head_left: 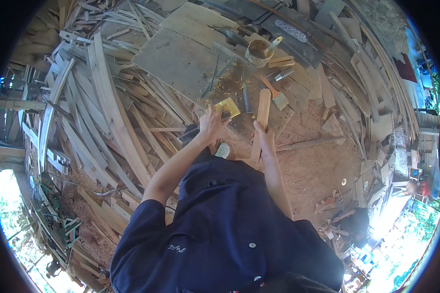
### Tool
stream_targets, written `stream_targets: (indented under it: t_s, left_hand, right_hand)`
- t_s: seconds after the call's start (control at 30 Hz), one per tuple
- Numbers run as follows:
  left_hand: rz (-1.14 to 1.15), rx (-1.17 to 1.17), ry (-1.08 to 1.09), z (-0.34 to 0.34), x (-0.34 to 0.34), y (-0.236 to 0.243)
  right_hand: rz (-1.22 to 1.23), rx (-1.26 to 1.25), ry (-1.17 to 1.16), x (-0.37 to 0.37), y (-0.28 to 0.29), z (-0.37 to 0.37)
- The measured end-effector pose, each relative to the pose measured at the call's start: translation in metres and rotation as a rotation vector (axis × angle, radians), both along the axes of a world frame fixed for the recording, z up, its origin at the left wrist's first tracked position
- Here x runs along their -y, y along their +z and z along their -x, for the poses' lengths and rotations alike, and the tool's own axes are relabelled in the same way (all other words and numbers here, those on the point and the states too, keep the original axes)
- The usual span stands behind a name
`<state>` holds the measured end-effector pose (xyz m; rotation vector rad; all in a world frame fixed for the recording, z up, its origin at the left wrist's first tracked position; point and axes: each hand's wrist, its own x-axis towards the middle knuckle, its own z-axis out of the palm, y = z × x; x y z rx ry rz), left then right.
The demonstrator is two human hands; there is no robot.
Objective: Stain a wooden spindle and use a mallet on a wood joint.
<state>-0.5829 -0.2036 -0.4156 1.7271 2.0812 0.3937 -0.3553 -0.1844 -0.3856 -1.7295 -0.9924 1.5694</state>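
My left hand [212,124] is closed on a yellow rectangular piece [229,106] with a dark rounded part beside the fingers; its exact kind is not clear. Its fingers lie over the near left edge. My right hand [265,138] grips a narrow wooden board [262,109] near its lower end, and the board points away from me, slightly tilted. Between the two, a dark-handled tool [246,96] lies on the wooden work board [176,63] among wood shavings. Just right of the held board rests a flat brush [280,99] with an orange handle.
A pot [258,54] with a brush in it stands on the work board, near small wood blocks [281,62] and a metal cylinder [284,73]. Long planks [115,112] pile up at left. More strips [376,73] lean at right. Sawdust covers the ground [310,171].
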Motion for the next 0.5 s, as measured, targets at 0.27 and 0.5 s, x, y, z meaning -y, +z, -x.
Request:
stream_targets:
  t_s: [0.27, 0.5]
  left_hand:
    - [-0.162, 0.039, 0.002, -0.011, 0.004, 0.003]
    - [0.047, 0.08, 0.1, -0.011, -0.011, 0.036]
  right_hand:
    - [-0.292, 0.485, 0.102, -0.063, -0.034, 0.024]
    - [-0.304, 0.852, 0.21, -0.092, -0.061, 0.045]
